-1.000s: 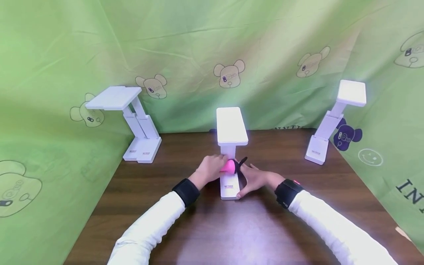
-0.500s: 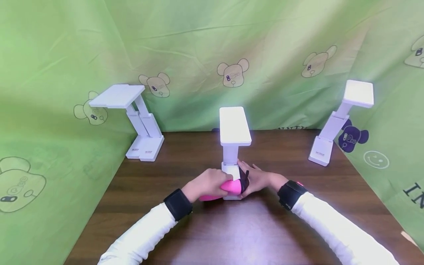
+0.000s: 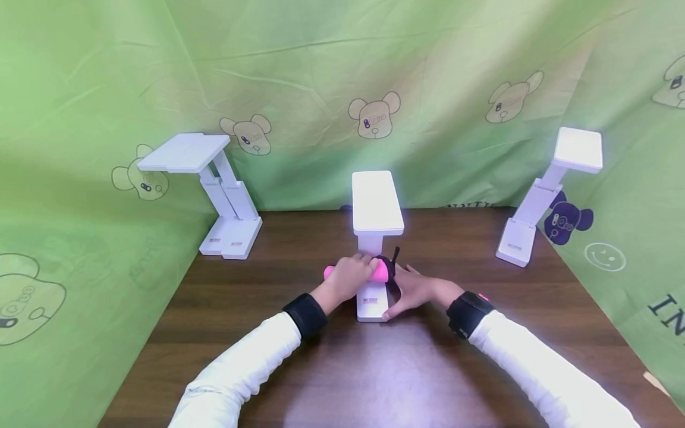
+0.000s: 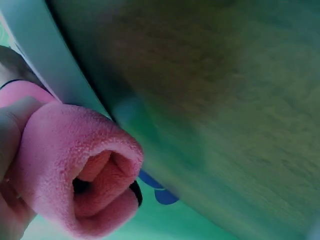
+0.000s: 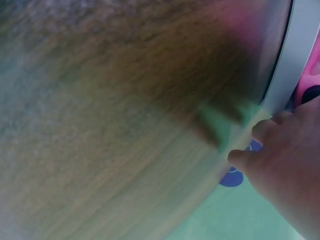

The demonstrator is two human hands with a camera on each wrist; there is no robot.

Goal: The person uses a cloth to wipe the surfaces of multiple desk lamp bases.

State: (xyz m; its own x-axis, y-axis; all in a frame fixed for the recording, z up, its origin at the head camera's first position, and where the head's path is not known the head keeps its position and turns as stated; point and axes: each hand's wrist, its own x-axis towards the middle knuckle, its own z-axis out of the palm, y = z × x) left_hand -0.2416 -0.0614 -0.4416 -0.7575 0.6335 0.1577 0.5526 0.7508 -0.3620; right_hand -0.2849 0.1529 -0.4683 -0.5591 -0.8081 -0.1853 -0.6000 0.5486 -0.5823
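Note:
My left hand (image 3: 350,274) grips a rolled pink towel (image 4: 82,160), fleecy and hollow at its open end. A black band and a short strap (image 3: 395,254) show at the towel's right end. The towel lies across the lower part of a white desk lamp (image 3: 369,300) whose panel is lit. At the lamp's right side, my right hand (image 3: 417,289) holds the base, thumb at the front corner and fingers farther back. In the right wrist view, its curled fingertips (image 5: 262,131) are beside the lamp's edge.
At the back left stand two white lamps (image 3: 230,238) side by side, unlit. Another lit lamp (image 3: 516,241) stands at the back right. A green curtain (image 3: 299,107) with bear prints hangs behind and beside the brown wooden table (image 3: 342,374).
My left hand brought the pink towel toward the lamp's front, then back up to the lower part of the stem. The right hand stays at the lamp's base.

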